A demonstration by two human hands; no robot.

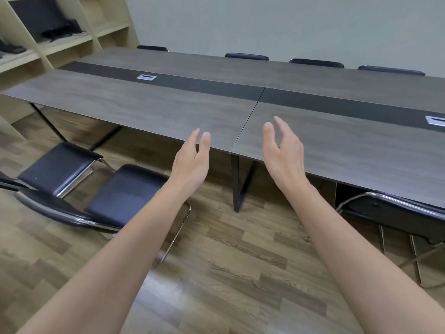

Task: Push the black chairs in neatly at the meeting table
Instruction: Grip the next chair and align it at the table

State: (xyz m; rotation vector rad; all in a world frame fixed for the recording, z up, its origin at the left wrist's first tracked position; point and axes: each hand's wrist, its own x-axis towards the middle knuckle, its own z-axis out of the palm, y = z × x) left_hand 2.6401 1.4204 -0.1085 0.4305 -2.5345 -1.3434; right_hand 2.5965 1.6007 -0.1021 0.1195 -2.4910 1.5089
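Reaching forward over the near edge of the meeting table (149,109), the left hand (191,161) and right hand (283,153) hang palm-to-palm, fingers loosely spread and slightly curled, gripping and touching nothing. Judged as a ready posture between chairs. At 9 o'clock, two black chairs (122,194) stand pulled out and angled away from the table; at 3 o'clock, another chair (395,210) sits largely tucked under. At 12 o'clock, four chair backs (246,56) line the far edge.

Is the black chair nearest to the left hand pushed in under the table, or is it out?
Out. The black chair stands on the floor with its whole seat clear of the table edge, turned at an angle.
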